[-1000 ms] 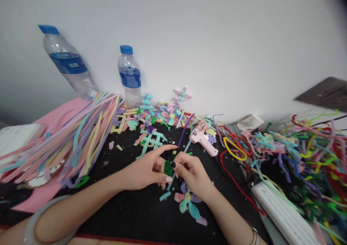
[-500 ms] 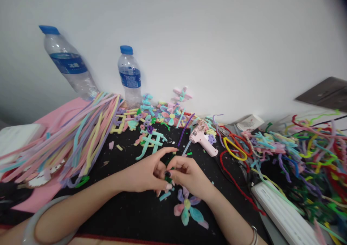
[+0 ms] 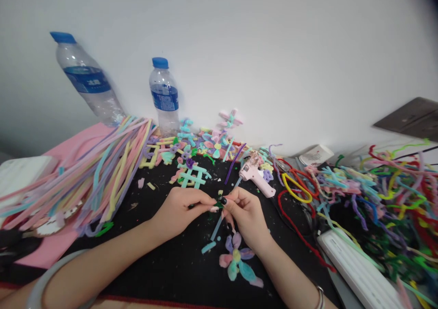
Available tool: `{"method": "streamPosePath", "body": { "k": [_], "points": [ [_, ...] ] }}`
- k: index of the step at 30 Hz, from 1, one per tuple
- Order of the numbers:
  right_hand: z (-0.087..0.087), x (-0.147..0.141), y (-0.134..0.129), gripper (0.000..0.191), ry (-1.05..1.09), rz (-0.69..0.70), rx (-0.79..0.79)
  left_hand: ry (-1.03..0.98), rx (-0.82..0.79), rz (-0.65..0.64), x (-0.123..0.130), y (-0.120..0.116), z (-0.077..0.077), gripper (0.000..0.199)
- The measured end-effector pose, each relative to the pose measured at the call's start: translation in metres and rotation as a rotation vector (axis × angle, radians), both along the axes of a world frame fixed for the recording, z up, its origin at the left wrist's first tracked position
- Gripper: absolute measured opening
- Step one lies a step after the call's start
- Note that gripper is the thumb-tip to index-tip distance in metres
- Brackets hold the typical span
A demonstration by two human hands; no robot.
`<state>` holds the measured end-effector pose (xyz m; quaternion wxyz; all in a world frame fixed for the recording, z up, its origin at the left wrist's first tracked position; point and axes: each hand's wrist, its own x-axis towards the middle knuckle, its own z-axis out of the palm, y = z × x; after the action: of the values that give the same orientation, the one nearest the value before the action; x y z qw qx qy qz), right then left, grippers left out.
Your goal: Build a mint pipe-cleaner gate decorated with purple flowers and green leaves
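Over the middle of the black mat (image 3: 153, 272), my left hand (image 3: 181, 211) and my right hand (image 3: 244, 215) meet, fingertips pinched together. Between them is a small dark green piece of pipe cleaner (image 3: 219, 204), mostly covered by the fingers. Just below my right hand lies a pastel pipe-cleaner flower (image 3: 236, 256) with a yellow centre. A short light-blue piece (image 3: 208, 247) rests left of it. A pale translucent stick (image 3: 216, 229) runs under my hands towards the pink glue gun (image 3: 256, 176). Behind my left hand sits a mint-green pipe-cleaner lattice (image 3: 193, 177).
Pastel pipe cleaners (image 3: 119, 172) are heaped at left. Two plastic bottles, one upright (image 3: 164, 96) and one leaning (image 3: 89, 81), stand by the wall. Yellow-handled scissors (image 3: 297, 188), a red pipe cleaner (image 3: 301, 233), a white power strip (image 3: 359, 270) and tangled pipe cleaners (image 3: 386, 208) lie at right.
My left hand's fingers have gone from spread to pinched on the green piece. Both hands have shifted slightly, uncovering more of the pale stick and the flower's upper petals.
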<state>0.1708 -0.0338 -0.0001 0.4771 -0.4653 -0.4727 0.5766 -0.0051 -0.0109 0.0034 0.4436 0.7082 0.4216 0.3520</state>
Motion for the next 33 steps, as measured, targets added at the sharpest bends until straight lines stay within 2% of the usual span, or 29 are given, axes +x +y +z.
{"method": "streamPosePath", "body": {
  "k": [5,8,11,15,17,21,22,24,28,30,33],
  "points": [
    [0.0,0.002,0.001,0.029,-0.035,0.018,0.011,-0.081,-0.247,-0.022,0.005,-0.001,0.0,0.013],
    [-0.001,0.004,0.002,0.02,-0.156,0.012,0.061,-0.188,-0.365,-0.063,0.006,0.001,-0.002,0.008],
    [-0.001,0.006,0.001,0.011,-0.342,0.011,0.2,-0.234,-0.421,-0.086,0.007,0.001,-0.002,0.013],
    [0.001,0.009,0.0,0.015,-0.492,0.082,0.321,-0.165,-0.455,-0.091,0.007,0.002,-0.001,0.008],
    [0.001,0.015,0.003,0.021,-0.553,0.026,0.384,-0.173,-0.448,-0.054,0.006,0.004,-0.001,0.011],
    [0.002,0.034,0.017,0.019,-0.751,-0.27,0.45,-0.261,-0.424,0.061,0.003,0.009,-0.002,0.019],
    [0.002,0.039,0.02,0.016,-0.807,-0.303,0.437,-0.28,-0.426,0.086,0.002,0.01,-0.002,0.021],
    [0.001,0.044,0.023,0.009,-0.915,-0.279,0.402,-0.309,-0.439,0.121,0.001,0.012,-0.002,0.023],
    [0.005,0.04,0.021,0.015,-1.077,-0.119,0.372,-0.369,-0.467,0.151,-0.002,0.013,-0.004,0.023],
    [0.01,0.04,0.019,0.012,-1.132,-0.149,0.372,-0.399,-0.478,0.166,-0.003,0.013,-0.006,0.023],
    [0.022,0.059,0.019,0.009,-1.228,-0.317,0.346,-0.45,-0.513,0.18,-0.004,0.014,-0.007,0.023]
  ]
}}
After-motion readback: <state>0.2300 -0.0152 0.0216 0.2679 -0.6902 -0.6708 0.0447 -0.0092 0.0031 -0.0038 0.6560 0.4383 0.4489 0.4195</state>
